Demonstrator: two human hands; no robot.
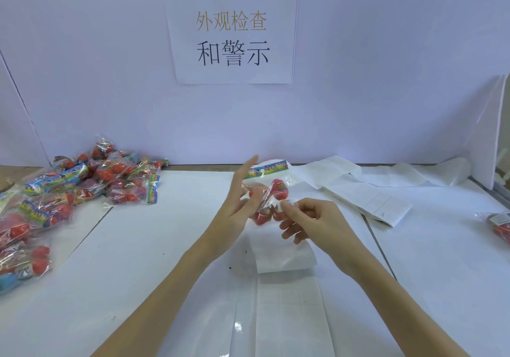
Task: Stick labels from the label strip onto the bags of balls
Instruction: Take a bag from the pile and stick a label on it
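Your left hand (237,205) is up over the table (143,260) centre, fingers straight and spread, index pointing up; it backs the bag (271,191) from the left, touching it w/ palm and fingers, not curled round it. Your right hand (311,218) pinches a small white label (285,205) between thumb and index, right at the bag's lower front; other fingers loosely curled. Bag is held off the table, tilted, colourful header at top, red balls visible inside. Label strip (287,301) runs from near edge up under your hands; more folded strip (367,199) lies to the right rear. Pile of bags (82,183) sits far left. One more bag (499,224) at right edge. Sign (231,31) on the wall behind.
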